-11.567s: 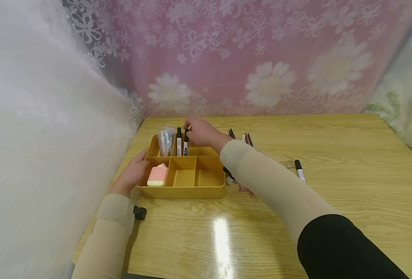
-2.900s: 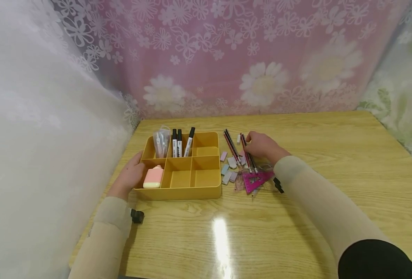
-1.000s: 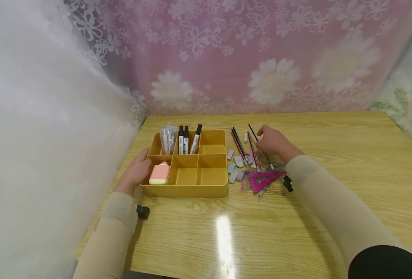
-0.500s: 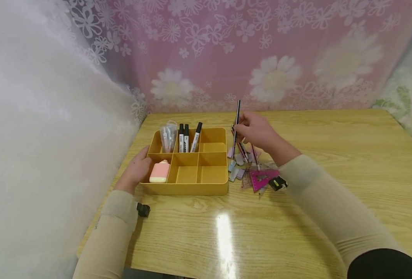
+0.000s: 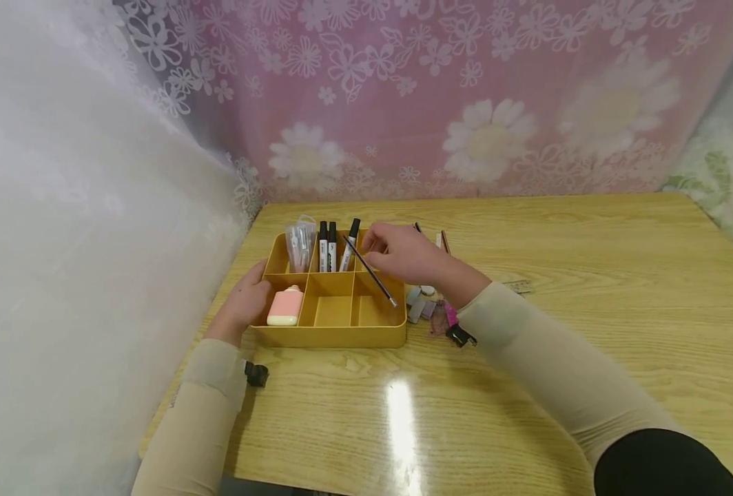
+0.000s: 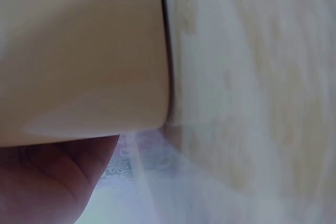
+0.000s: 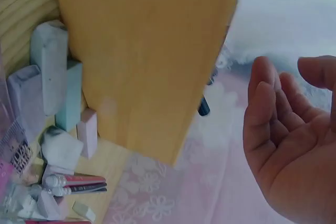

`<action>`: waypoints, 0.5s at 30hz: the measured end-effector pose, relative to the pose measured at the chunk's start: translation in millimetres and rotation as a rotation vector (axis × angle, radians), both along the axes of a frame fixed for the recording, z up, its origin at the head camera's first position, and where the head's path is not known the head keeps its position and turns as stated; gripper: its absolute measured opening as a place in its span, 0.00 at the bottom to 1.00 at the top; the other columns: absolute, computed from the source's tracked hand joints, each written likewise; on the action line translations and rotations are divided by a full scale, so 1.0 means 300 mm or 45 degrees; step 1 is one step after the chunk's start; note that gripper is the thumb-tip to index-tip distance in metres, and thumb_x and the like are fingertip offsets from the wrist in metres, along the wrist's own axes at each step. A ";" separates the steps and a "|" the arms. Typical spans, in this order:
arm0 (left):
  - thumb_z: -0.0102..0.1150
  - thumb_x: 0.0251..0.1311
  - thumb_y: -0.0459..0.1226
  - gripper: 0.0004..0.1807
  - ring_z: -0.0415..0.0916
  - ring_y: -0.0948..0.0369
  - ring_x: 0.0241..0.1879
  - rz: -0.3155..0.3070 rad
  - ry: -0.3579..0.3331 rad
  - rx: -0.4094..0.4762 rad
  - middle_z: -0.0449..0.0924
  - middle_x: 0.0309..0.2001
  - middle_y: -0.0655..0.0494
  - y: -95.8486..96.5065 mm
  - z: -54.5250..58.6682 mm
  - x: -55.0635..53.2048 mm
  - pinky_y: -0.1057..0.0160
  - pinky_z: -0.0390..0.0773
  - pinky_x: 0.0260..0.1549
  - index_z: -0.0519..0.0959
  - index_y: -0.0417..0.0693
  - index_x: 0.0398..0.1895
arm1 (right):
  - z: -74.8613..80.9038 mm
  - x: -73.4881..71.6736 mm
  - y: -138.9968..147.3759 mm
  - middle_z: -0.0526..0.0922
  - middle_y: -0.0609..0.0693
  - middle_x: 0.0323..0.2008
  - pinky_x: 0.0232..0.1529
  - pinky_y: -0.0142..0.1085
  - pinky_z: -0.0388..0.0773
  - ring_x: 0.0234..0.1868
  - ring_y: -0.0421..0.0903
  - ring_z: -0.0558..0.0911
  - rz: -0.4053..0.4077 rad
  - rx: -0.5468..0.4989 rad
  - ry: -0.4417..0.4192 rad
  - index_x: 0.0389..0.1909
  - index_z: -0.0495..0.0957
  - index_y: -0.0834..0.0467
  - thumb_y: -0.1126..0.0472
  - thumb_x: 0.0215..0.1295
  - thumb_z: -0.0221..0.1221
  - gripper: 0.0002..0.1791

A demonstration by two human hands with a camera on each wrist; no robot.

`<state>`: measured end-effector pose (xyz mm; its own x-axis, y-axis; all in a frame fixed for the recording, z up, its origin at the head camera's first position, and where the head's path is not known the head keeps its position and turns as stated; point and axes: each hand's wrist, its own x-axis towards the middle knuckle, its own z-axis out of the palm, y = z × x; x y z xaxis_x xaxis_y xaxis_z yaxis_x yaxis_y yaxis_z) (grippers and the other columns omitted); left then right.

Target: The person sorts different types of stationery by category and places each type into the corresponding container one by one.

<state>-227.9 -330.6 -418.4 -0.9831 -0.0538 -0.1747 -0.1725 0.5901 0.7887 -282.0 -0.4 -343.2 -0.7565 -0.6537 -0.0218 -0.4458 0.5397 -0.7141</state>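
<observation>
My left hand (image 5: 246, 301) grips the left side wall of a yellow organizer tray (image 5: 329, 337) with six compartments. In the left wrist view the tray's wall (image 6: 84, 61) fills the upper left, with part of that hand below it. Over the tray's back right compartment is my right hand (image 5: 406, 255), fingers bent and thumb apart; the right wrist view shows nothing between them. Just left of these fingers a dark pencil (image 5: 371, 272) slants across the dividers, its end over the front right compartment. Black-capped markers (image 5: 332, 246) stand in the back middle compartment.
A clear pouch of pens (image 5: 300, 246) and a pink correction-fluid bottle (image 5: 284, 307) sit in the left compartments. Right of the tray lie several erasers (image 7: 50, 66), pencils (image 7: 79, 180), a magenta set square (image 5: 451, 314) and a clear ruler (image 5: 519, 286). A curtain hangs behind the table.
My right hand has picked up a dark pencil from the pile, carried it left to the tray and let it go over the compartments. My left hand has stayed on the tray.
</observation>
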 end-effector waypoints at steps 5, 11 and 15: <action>0.32 0.72 0.36 0.34 0.51 0.43 0.75 -0.010 0.017 -0.006 0.57 0.76 0.45 -0.003 0.000 -0.005 0.35 0.48 0.71 0.51 0.54 0.82 | -0.023 -0.006 -0.034 0.81 0.46 0.47 0.47 0.44 0.78 0.45 0.45 0.80 0.041 0.141 0.064 0.56 0.75 0.52 0.56 0.75 0.53 0.13; 0.33 0.72 0.35 0.34 0.51 0.43 0.75 -0.025 0.027 0.005 0.58 0.76 0.44 -0.005 -0.001 -0.007 0.35 0.48 0.71 0.52 0.52 0.82 | -0.046 -0.021 -0.074 0.81 0.46 0.43 0.43 0.42 0.78 0.40 0.45 0.81 0.034 0.275 0.082 0.57 0.74 0.54 0.56 0.74 0.56 0.15; 0.33 0.72 0.35 0.34 0.51 0.43 0.75 -0.013 0.010 0.008 0.57 0.77 0.45 -0.005 -0.004 -0.006 0.35 0.48 0.71 0.52 0.53 0.82 | -0.061 -0.031 -0.114 0.81 0.45 0.42 0.39 0.41 0.79 0.37 0.44 0.81 -0.005 0.378 0.092 0.60 0.73 0.52 0.50 0.72 0.60 0.20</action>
